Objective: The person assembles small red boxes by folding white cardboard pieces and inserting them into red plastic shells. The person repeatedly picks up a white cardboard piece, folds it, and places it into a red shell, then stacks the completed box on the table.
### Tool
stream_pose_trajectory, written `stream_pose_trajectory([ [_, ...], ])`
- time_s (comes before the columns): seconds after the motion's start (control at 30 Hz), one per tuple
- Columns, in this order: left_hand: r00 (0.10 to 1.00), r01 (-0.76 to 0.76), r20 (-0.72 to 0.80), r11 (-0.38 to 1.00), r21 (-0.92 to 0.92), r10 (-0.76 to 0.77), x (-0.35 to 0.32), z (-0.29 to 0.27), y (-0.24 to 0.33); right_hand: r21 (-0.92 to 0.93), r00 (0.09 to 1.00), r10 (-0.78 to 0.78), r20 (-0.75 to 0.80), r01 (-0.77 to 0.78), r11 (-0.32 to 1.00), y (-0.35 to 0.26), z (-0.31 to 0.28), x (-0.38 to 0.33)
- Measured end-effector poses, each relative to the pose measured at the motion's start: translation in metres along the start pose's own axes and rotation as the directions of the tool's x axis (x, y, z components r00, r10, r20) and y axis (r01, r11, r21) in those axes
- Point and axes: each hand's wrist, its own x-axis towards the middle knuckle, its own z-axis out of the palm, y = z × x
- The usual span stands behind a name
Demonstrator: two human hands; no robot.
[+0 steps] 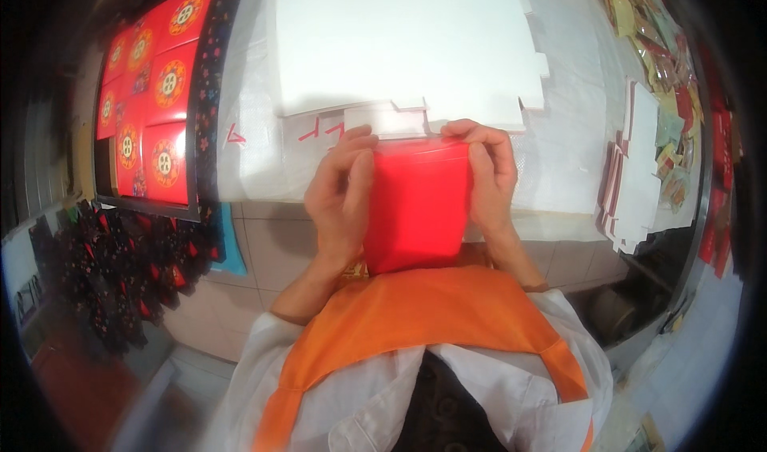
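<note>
Between my two hands is a red cardboard box (417, 204), close to my orange apron, with its far end against the table edge. My left hand (345, 184) is closed on its far left corner, thumb along the side and fingers curled over the top. At the far right corner, my right hand (489, 172) grips it with bent fingers and the thumb on the side. A pale flap (387, 122) shows just beyond the box; I cannot tell whether it belongs to it. A stack of flat white die-cut cardboard sheets (407, 45) lies ahead of my hands.
Small red paper scraps (310, 130) lie left of the sheets. Further left, a dark tray (196, 204) holds several red boxes with round gold designs. More cut cardboard (635, 168) is stacked at right, beside many small packets (671, 61). Dark patterned pieces (120, 264) are heaped lower left.
</note>
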Motion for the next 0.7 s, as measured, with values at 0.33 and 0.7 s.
stream_pose_trajectory([
  [0.33, 0.997, 0.082, -0.006, 0.988, -0.135, -0.083, -0.004, 0.000, -0.007, -0.024, 0.977, -0.197, 0.076, 0.200, 0.980, 0.007, -0.013, -0.008],
  [0.7, 0.995, 0.021, 0.095, 0.999, -0.037, -0.017, -0.007, -0.011, -0.012, 0.118, 0.992, 0.011, 0.126, -0.026, 0.993, 0.009, -0.022, -0.024],
])
